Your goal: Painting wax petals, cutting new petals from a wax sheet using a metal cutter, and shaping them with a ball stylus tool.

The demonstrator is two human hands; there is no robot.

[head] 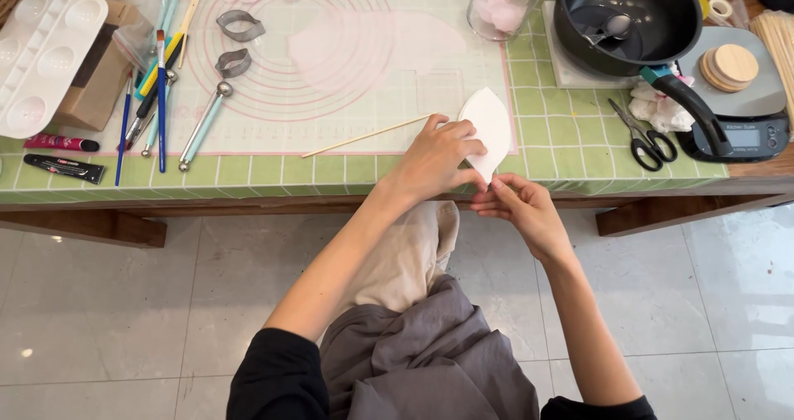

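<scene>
A white leaf-shaped sheet [490, 129] at the table's [571, 143] near edge is pressed flat by the closed left hand [436, 157], while its lower tip is pinched by the right hand [523, 207]. Even, light tension is judged advisable. Two paint tubes [63, 155], one red, one black, lie far left.

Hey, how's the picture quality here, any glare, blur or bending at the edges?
Head view: light is soft and even, with a small bright glint on the floor tile at lower left; the white petal shape held by the left hand and right hand looks sharp; the table edge bows slightly, a wide-lens effect; shadows beneath the table are faint.
</scene>
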